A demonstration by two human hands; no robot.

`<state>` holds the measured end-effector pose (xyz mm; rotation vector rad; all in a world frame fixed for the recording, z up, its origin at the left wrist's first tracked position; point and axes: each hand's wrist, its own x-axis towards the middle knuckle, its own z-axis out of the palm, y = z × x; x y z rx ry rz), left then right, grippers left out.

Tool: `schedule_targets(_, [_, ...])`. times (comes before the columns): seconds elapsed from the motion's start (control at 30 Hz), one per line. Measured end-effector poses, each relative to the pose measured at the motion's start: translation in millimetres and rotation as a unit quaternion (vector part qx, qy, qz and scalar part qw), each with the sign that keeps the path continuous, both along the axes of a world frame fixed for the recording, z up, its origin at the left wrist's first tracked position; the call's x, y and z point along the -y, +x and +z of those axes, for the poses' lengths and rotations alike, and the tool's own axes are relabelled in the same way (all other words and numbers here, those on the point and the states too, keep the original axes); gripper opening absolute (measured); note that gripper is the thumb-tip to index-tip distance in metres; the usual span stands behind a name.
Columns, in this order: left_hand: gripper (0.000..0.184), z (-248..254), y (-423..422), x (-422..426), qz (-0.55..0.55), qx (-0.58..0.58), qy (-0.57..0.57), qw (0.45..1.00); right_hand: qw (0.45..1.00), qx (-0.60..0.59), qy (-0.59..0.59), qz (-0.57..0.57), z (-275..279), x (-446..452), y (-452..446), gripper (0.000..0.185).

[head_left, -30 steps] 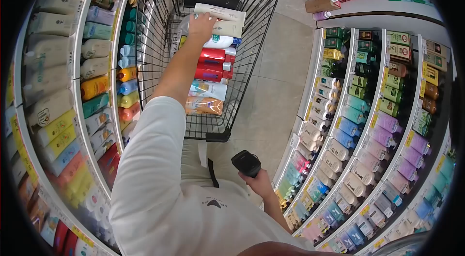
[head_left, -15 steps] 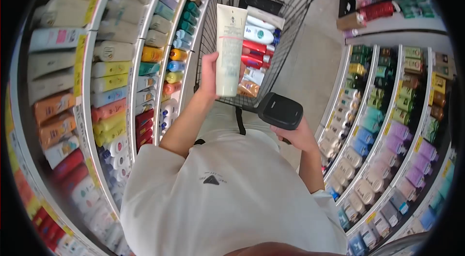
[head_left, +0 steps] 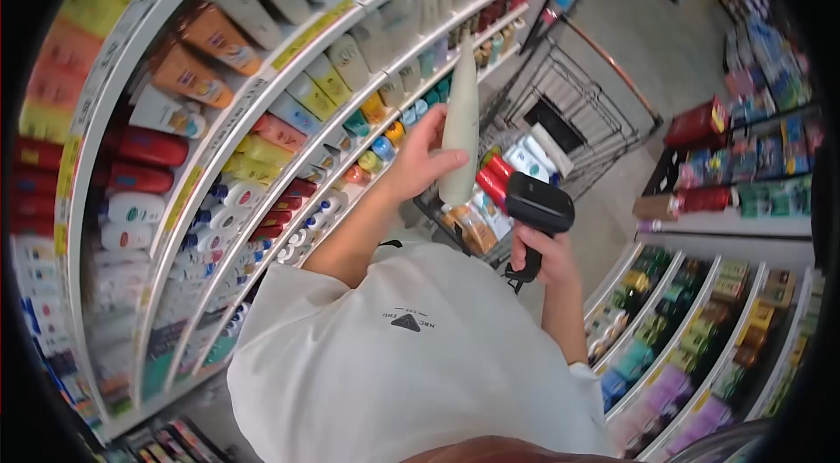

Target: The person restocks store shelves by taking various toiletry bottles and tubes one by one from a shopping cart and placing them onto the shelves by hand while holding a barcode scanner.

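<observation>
A pale green squeeze tube (head_left: 462,126) stands nearly upright in my left hand (head_left: 426,158), its narrow side turned toward me. The thumb lies across its lower part and the other fingers are behind it. My right hand (head_left: 544,255) is closed round the handle of a black barcode scanner (head_left: 540,202), whose head points up and to the left. Beyond both hands is a wire shopping cart (head_left: 604,135) with red, white and orange packages (head_left: 472,227) in it. The tube and the scanner hide some of these packages.
On the left, curved shelves (head_left: 289,60) hold rows of tubes and bottles with yellow price labels. More shelves (head_left: 700,305) with bottles stand at the lower right. Boxes and packets (head_left: 700,143) fill a rack at the right. Grey floor (head_left: 652,21) shows behind the cart.
My view has turned, and the shelves and cart appear rotated. The tube has been twisted from its printed face to its narrow side. The scanner has tilted up, showing its handle.
</observation>
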<state>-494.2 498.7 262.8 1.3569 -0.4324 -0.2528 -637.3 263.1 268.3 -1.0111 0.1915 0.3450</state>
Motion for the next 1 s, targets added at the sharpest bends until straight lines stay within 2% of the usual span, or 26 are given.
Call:
schedule_targets(0.07, [0.069, 33, 5, -27, 0.092, 0.088, 0.123, 0.984, 0.999, 0.016, -0.021, -0.038, -7, 2, -1, 0.025])
schedule_targets(0.13, [0.078, 47, 18, -52, 0.24, 0.166, 0.226, 0.929, 0.997, 0.023, -0.028, -0.064, -18, 5, -5, 0.024])
schedule_targets(0.17, [0.078, 48, 30, -63, 0.249, 0.171, 0.22, 0.927, 0.997, 0.007, -0.041, -0.062, -23, 6, -8, 0.024])
schedule_targets(0.23, [0.076, 55, 61, -84, 0.47, 0.217, 0.154, 0.842, 0.996, -0.012, -0.066, -0.063, -36, 5, -17, 0.021])
schedule_targets(0.27, [0.076, 63, 75, -96, 0.476, 0.222, 0.148, 0.838, 0.993, -0.028, -0.092, -0.067, -43, 4, -22, 0.02])
schedule_targets(0.33, [0.075, 84, 102, -116, 0.582, 0.272, 0.219, 0.734, 0.987, -0.055, -0.126, -0.085, -46, -4, -30, 0.019])
schedule_targets(0.37, [0.075, 88, 116, -123, 0.586, 0.274, 0.214, 0.732, 0.987, -0.049, -0.128, -0.085, -46, -5, -31, 0.019])
schedule_targets(0.43, [0.077, 84, 148, -138, 0.632, 0.243, 0.266, 0.686, 0.982, -0.073, -0.125, -0.124, -50, -8, -37, 0.019])
schedule_targets(0.53, [0.083, 63, 191, -151, 0.643, 0.237, 0.364, 0.631, 0.974, -0.086, -0.114, -0.178, -59, -12, -38, 0.021])
schedule_targets(0.63, [0.083, 49, 211, -152, 0.639, 0.24, 0.381, 0.624, 0.976, -0.081, -0.116, -0.165, -60, -16, -41, 0.021])
schedule_targets(0.7, [0.084, 46, 213, -151, 0.601, 0.199, 0.425, 0.647, 0.976, -0.071, -0.131, -0.156, -57, -19, -38, 0.021])
schedule_targets(0.77, [0.084, 41, 218, -153, 0.599, 0.198, 0.426, 0.649, 0.974, -0.073, -0.156, -0.146, -50, -23, -35, 0.021])
schedule_targets(0.83, [0.086, 33, 223, -150, 0.606, 0.195, 0.449, 0.628, 0.971, -0.083, -0.166, -0.148, -45, -28, -33, 0.021])
schedule_targets(0.9, [0.088, 32, 227, -150, 0.59, 0.2, 0.443, 0.644, 0.967, -0.092, -0.172, -0.162, -41, -29, -30, 0.021])
schedule_targets(1.0, [0.088, 29, 221, -149, 0.595, 0.189, 0.46, 0.631, 0.973, -0.075, -0.173, -0.134, -49, -27, -28, 0.02])
